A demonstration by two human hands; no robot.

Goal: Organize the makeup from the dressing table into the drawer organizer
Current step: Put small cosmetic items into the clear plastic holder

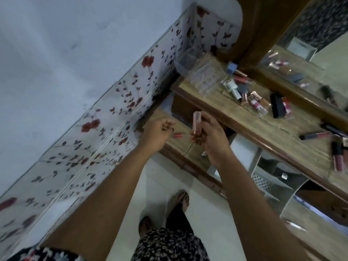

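Camera's tilted pretty hard here, so everything runs diagonally. Both arms reach out in front of the dressing table, hands close together but not touching.

The right hand is closed around a rose-gold tube, which pokes up between the fingers, roughly upright. The left hand is curled shut, pinching the end of a thin wand with a red tip that points toward the right hand. Looks like a lip gloss pulled apart, cap in one hand and applicator in the other, though it's blurry enough that I can't say which piece is which.

Up on the tabletop sits a clear organizer with little compartments, near the wall corner. Can't tell if anything's inside. Just beside it is a loose pile of makeup: a white bottle, a small blue box, a pink-filled bottle and a black case. Further along the top lies a long pink gloss tube, with a couple more at the frame edge.

The mirror behind reflects some of the clutter. Floral tiles cover the wall on the left, and a sandalled foot shows on the floor below.
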